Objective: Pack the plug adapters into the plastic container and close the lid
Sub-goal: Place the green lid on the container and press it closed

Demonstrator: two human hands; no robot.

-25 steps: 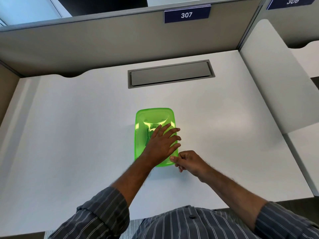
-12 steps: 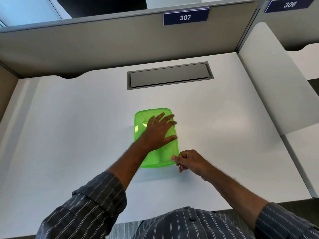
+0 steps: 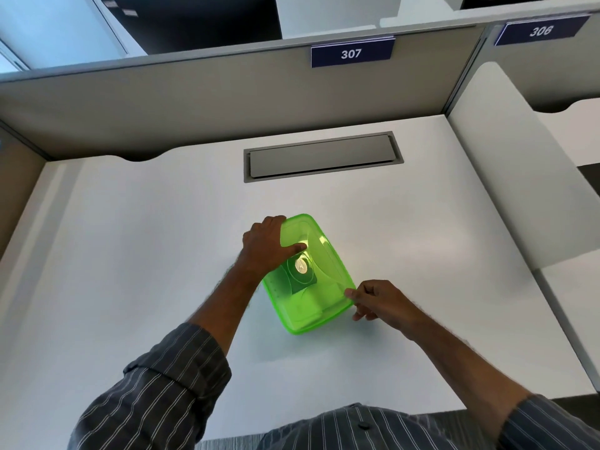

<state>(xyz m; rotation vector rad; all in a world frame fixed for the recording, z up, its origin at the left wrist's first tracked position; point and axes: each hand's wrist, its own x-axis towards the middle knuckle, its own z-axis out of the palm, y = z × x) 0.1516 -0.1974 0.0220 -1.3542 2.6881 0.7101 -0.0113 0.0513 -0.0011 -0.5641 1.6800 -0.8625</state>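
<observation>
Head view: green plastic container (image 3: 308, 280) is sitting on the white desk (image 3: 130, 254), roughly mid-desk, turned at an angle w/ its far corner pointing up-left and its near-right corner toward the right hand. Lid (image 3: 319, 254) is lying on top; can't tell if it's snapped all the way round. Thru the translucent green, pale blocky shapes are showing near the close end, prob. the plug adapters (image 3: 308, 303), plus a darker patch w/ a shiny round spot mid-container; details too blurred to call.

Left hand (image 3: 264, 245) is gripping the far-left edge of the container: fingers curling over the far corner, thumb (image 3: 292, 248) lying flat across the lid, pointing toward its centre. Hand is partly closed around that edge.

Right hand (image 3: 376, 300) is sitting at the near-right corner, fingers curled in, thumb and forefinger tips (image 3: 350, 292) pinching the lid's rim there. Rest of the fingers are tucked under, just off the desk.

Grey cable hatch (image 3: 323, 155) is lying well behind the container, apart from it. Striped sleeves are showing on both forearms.
</observation>
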